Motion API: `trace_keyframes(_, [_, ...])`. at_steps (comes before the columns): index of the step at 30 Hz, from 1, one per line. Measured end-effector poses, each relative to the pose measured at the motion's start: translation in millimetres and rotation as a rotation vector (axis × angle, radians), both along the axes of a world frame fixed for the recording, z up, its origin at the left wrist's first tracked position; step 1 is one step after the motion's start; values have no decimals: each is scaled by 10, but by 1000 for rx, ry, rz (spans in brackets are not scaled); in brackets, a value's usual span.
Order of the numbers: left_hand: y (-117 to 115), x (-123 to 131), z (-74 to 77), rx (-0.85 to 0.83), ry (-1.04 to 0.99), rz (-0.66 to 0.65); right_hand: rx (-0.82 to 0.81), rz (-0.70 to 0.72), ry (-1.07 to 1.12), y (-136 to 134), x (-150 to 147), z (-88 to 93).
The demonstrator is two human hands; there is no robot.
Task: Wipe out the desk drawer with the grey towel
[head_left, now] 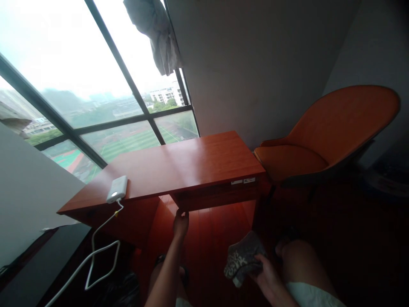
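My left hand (pixel 181 222) reaches under the desktop, its fingers curled at the lower left corner of the drawer (pixel 214 197) of a reddish-brown wooden desk (pixel 191 164). My right hand (pixel 266 275) is closed on a bunched grey cloth (pixel 244 256) with a cream scroll pattern, held low in front of the desk and above the floor. Part of the cloth hangs free to the left of my fingers. Two small white labels (pixel 243 181) are stuck near the right end of the desk's front.
A white power bank (pixel 117 189) lies on the desk's left part, its white cable (pixel 93 243) looping down over the front edge. An orange chair (pixel 332 136) stands right of the desk. Windows (pixel 121 106) rise behind. A dark flat-topped surface (pixel 47 264) is at lower left.
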State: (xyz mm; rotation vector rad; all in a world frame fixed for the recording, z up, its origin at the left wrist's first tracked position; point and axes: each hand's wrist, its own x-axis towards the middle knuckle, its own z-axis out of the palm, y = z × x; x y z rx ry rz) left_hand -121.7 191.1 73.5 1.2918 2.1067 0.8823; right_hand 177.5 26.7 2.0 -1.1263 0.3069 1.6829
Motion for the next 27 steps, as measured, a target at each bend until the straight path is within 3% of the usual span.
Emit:
trace_keyframes(6, [30, 50, -55, -15, -67, -39, 21, 18, -12, -3, 3, -90])
trace_keyframes(10, [-95, 178, -111, -47, -130, -94, 20, 30, -35, 11, -2, -110])
trace_keyframes(19, [-1001, 887, -392, -77, -326, -487, 101, 126, -144, -39, -54, 65])
trace_keyframes(27, [-1518, 1441, -576, -141, -651, -578, 198, 231, -311, -124, -147, 269])
